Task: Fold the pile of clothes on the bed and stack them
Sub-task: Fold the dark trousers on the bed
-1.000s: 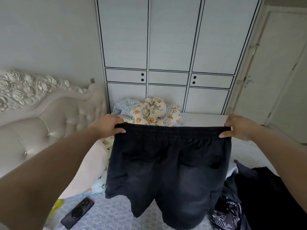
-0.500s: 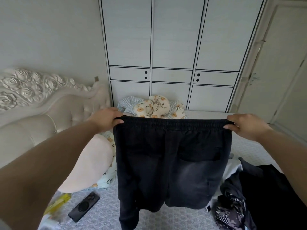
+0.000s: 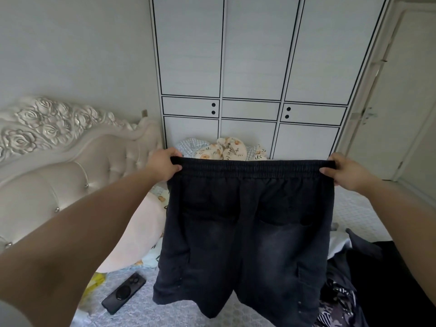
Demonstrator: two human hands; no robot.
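Observation:
A pair of black denim shorts (image 3: 247, 232) hangs spread out in the air above the bed (image 3: 354, 208), its elastic waistband pulled straight. My left hand (image 3: 162, 165) grips the waistband's left end and my right hand (image 3: 344, 172) pinches the right end. Both legs of the shorts hang down flat, back pockets facing me. A heap of dark clothes (image 3: 368, 279), some with a black and white pattern, lies on the bed at the lower right, partly hidden by my right arm.
A black phone (image 3: 123, 292) lies on the bed at the lower left, beside a pink pillow (image 3: 134, 239). A floral quilt (image 3: 226, 149) is bunched at the far side. The tufted headboard (image 3: 59, 161) stands left, a white wardrobe (image 3: 250, 67) behind, a door (image 3: 401, 102) right.
The shorts have been shaken out: half a second ago one leg hung twisted and longer, now both legs hang flat and even. My hands still hold the waistband ends.

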